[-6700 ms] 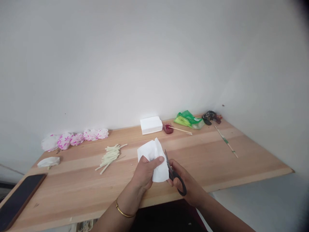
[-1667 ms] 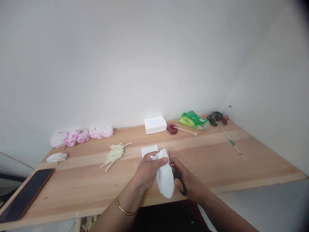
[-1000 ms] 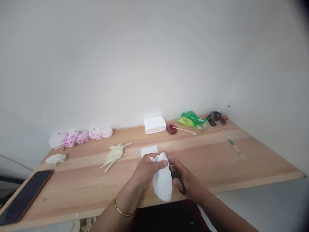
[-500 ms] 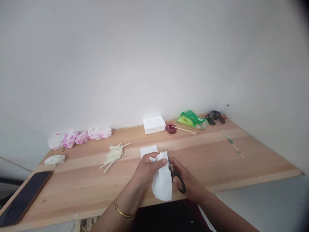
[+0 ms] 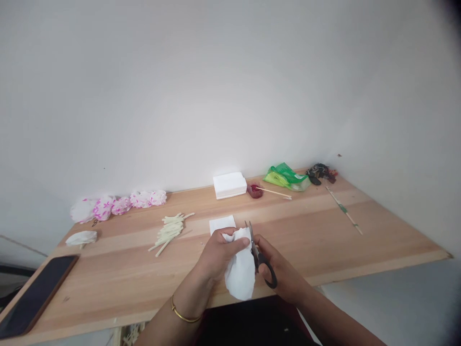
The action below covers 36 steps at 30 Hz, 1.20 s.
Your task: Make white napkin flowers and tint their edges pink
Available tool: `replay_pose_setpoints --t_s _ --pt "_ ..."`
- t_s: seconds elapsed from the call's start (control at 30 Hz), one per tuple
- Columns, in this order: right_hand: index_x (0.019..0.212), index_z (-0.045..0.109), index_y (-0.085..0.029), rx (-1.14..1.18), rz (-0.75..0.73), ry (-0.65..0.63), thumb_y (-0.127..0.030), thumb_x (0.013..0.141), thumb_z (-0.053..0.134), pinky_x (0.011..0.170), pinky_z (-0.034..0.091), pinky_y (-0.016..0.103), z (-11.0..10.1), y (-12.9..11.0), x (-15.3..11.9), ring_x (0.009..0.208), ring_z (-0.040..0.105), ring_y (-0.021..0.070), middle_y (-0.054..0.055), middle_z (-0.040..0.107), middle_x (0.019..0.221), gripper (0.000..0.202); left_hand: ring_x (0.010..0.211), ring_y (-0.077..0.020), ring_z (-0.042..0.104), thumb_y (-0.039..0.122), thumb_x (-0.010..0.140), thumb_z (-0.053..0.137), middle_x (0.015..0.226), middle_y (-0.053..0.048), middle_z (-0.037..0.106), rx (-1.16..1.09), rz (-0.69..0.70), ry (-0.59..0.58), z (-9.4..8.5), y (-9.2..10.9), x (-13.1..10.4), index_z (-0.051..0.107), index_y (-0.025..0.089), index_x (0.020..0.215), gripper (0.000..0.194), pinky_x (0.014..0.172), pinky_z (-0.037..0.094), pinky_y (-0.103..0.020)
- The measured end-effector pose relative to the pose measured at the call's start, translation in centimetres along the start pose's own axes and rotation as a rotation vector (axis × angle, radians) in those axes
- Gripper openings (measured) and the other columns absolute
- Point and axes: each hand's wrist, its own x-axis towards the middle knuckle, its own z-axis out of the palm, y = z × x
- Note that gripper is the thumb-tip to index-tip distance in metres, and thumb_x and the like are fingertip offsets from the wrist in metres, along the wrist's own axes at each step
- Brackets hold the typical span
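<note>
Over the front of the table, my left hand [image 5: 222,253] pinches a piece of white tissue paper [image 5: 240,274] between thumb and fingers. The paper hangs down with a rounded lower edge. My right hand [image 5: 277,266] grips black-handled scissors [image 5: 264,264], whose narrow blades point away from me along the paper's right edge. The blades look slightly apart at the tips. Just beyond my left hand a folded white tissue [image 5: 221,223] lies flat on the table, partly covered by my fingers.
On the wooden table [image 5: 302,240] stand a tissue stack [image 5: 229,185], a small red dish [image 5: 255,191] with a stick, a green bag [image 5: 286,177] and a dark bundle [image 5: 320,173]. Leftward lie pale sticks [image 5: 171,231], pink-white paper flowers [image 5: 120,204], a white paper flower [image 5: 82,238] and a phone [image 5: 39,293].
The hanging paper's lower part has shifted slightly left, and its right edge now looks rounder. The scissors and both hands stay in nearly the same place.
</note>
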Motion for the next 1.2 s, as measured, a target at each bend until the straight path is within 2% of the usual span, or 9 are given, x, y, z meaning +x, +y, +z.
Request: replay_pose_setpoints --t_s 0.13,0.4,0.6,0.77,0.93,1.1,1.2 --pt "0.112 0.039 -0.022 0.021 -0.019 -0.034 -0.073 0.078 0.046 0.06 0.036 0.026 0.03 -0.22 0.08 0.068 0.043 0.0145 0.002 0.049 0.081 0.062 0.046 -0.0107 0.057 0.028 0.064 0.078 0.054 -0.001 0.063 0.013 -0.023 -0.02 0.25 0.23 -0.13 0.065 0.011 0.066 0.022 0.046 0.041 -0.019" --pt "0.102 0.047 -0.019 0.015 -0.015 0.009 -0.071 0.079 0.045 0.054 0.031 0.024 0.0 0.06 0.02 0.061 0.036 0.0116 -0.002 0.043 0.07 0.057 0.044 -0.0113 0.058 0.03 0.065 0.078 0.056 -0.002 0.065 0.024 -0.027 -0.024 -0.35 -0.2 0.1 0.066 0.012 0.068 0.022 0.044 0.041 -0.02" --pt "0.119 0.041 -0.021 0.06 -0.02 -0.044 -0.073 0.076 0.049 0.062 0.039 0.025 0.1 -0.12 0.02 0.07 0.045 0.0143 0.002 0.049 0.083 0.068 0.047 -0.0119 0.059 0.029 0.063 0.079 0.056 -0.002 0.065 0.034 -0.021 -0.021 -0.26 -0.07 0.04 0.066 0.011 0.067 0.022 0.046 0.042 -0.02" --pt "0.108 0.048 -0.02 -0.021 -0.025 0.004 -0.073 0.077 0.046 0.056 0.036 0.025 -0.01 -0.18 0.01 0.066 0.043 0.014 0.001 0.049 0.076 0.061 0.045 -0.0099 0.055 0.032 0.059 0.081 0.057 -0.002 0.064 0.079 -0.049 0.027 -0.2 -0.01 -0.01 0.064 0.011 0.065 0.028 0.045 0.041 -0.019" --pt "0.102 0.049 -0.021 0.036 0.014 0.028 -0.072 0.077 0.047 0.05 0.027 0.023 0.02 0.43 -0.06 0.056 0.031 0.0099 -0.004 0.04 0.067 0.057 0.044 -0.0081 0.053 0.032 0.06 0.081 0.055 0.0 0.062 0.094 -0.034 0.024 -0.4 -0.08 0.05 0.064 0.01 0.066 0.028 0.044 0.04 -0.018" --pt "0.119 0.043 -0.02 0.051 -0.015 -0.031 -0.074 0.075 0.047 0.06 0.038 0.025 0.07 0.37 -0.01 0.07 0.045 0.0142 0.002 0.049 0.081 0.07 0.048 -0.013 0.059 0.03 0.063 0.079 0.059 -0.003 0.066 0.045 -0.039 -0.021 -0.49 -0.06 0.09 0.064 0.011 0.068 0.025 0.048 0.046 -0.022" --pt "0.123 0.041 -0.02 0.029 -0.034 -0.032 -0.074 0.077 0.044 0.064 0.04 0.027 0.06 0.04 0.08 0.073 0.046 0.0153 0.004 0.05 0.086 0.071 0.049 -0.0149 0.061 0.03 0.064 0.078 0.059 -0.004 0.067 0.048 -0.048 -0.038 -0.61 -0.1 0.04 0.065 0.012 0.07 0.023 0.049 0.048 -0.025"
